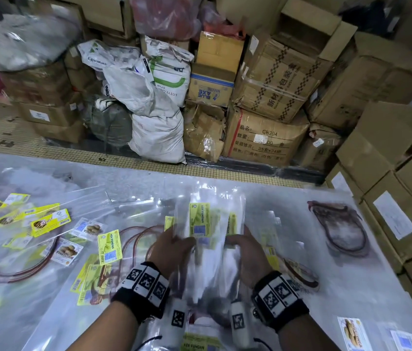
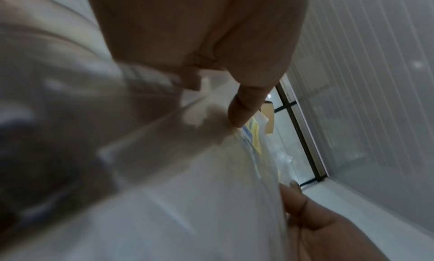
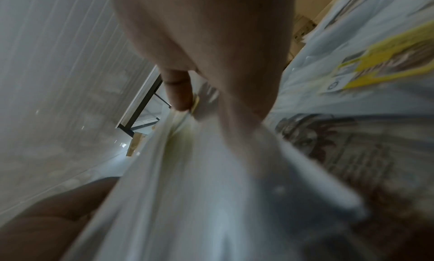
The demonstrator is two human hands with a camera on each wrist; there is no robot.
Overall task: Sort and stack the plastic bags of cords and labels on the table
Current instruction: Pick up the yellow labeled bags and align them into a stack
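The fingers (image 2: 244, 107) of the left hand (image 1: 172, 245) curl round the left edge of a stack of plastic bags (image 1: 210, 239), thumb on top, pinching it. The fingers (image 3: 178, 94) of the right hand (image 1: 245, 247) pinch the stack's right edge in the same way. The stack is held upright-tilted between both hands above the middle of the worktop (image 1: 288, 203), near its front edge; its top bag shows a green and yellow label (image 1: 200, 220) with a blue patch.

Loose bags lie flat all over the worktop. Left of the hands lie bags with reddish cords (image 1: 134, 239) and a green label (image 1: 110, 247); toward the left edge lie yellow labels (image 1: 50, 222). Toward the right edge lies a bag with a dark cord (image 1: 339, 226).

Beyond the far edge, on a tiled floor (image 1: 10, 138), stand cardboard boxes (image 1: 265, 138) and white sacks (image 1: 159, 135).
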